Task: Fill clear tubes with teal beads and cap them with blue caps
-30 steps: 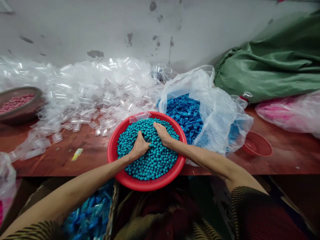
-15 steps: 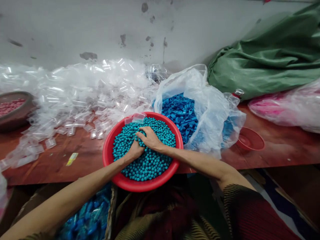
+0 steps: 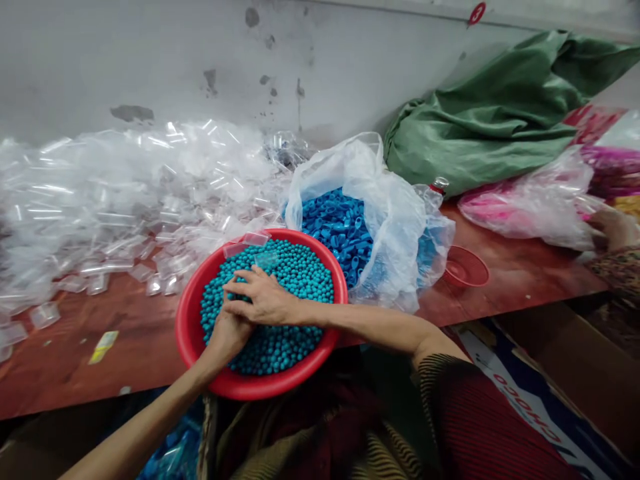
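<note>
A red basin (image 3: 186, 333) full of small teal beads (image 3: 300, 273) sits at the near edge of the brown table (image 3: 515, 280). Both my hands are in it. My right hand (image 3: 263, 301) lies on top of the beads, its fingers stretched out to the left and apart. My left hand (image 3: 227, 331) comes up from below; its fingers are tucked under the right hand and down among the beads, so they are hidden. A few clear plastic pieces (image 3: 249, 241) lie on the beads at the basin's far rim.
A clear bag (image 3: 400, 220) of blue caps (image 3: 340, 227) stands right of the basin, a small red bowl (image 3: 466, 268) beyond it. A heap of clear plastic pieces (image 3: 125, 193) fills the left. A green sack (image 3: 500, 127), pink bags (image 3: 530, 200) and another person's hand (image 3: 617, 228) are at the right.
My right hand has slid leftward across the beads and now covers my left hand's fingers. My head has turned, so the whole scene has shifted left and another person's hand has come into view.
</note>
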A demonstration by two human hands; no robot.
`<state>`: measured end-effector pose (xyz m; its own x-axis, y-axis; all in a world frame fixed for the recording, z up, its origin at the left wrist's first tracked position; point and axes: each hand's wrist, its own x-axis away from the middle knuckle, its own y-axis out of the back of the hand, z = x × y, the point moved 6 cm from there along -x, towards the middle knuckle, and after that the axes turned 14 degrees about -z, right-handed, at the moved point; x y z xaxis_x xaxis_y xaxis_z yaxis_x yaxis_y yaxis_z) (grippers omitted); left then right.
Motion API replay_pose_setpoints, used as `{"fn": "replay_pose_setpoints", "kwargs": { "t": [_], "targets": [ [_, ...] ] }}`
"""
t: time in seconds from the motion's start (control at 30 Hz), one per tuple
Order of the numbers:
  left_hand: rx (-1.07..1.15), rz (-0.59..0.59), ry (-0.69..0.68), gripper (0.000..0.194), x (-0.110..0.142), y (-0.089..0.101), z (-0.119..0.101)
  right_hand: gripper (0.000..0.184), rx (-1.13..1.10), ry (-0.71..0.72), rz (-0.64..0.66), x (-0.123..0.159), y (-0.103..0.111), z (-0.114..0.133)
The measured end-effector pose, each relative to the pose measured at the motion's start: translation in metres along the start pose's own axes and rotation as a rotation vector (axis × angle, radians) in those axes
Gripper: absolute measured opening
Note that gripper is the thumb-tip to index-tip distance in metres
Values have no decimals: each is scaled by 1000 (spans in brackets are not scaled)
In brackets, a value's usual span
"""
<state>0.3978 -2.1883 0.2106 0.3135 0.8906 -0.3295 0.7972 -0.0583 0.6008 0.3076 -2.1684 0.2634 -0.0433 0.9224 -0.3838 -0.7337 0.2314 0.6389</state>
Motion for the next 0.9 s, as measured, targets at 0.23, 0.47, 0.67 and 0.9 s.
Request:
{"fn": "replay_pose_setpoints", "kwargs": {
  "t": [0.23,0.47,0.67,0.9],
  "targets": [
    [-128,-10,123,71,19,22,-18,32,81,-112,-573,-4,135,-107],
    [-324,-19,47,32,26,29,-33,55,109,-627,-575,3,144,-255],
    [-401,66,35,23,19,15,-36,41,-190,-675,-580,-12,99,-261],
    [-483,92,-64,27,14,5,-36,32,-651,-813,-506,-6,93,-260]
  ]
}}
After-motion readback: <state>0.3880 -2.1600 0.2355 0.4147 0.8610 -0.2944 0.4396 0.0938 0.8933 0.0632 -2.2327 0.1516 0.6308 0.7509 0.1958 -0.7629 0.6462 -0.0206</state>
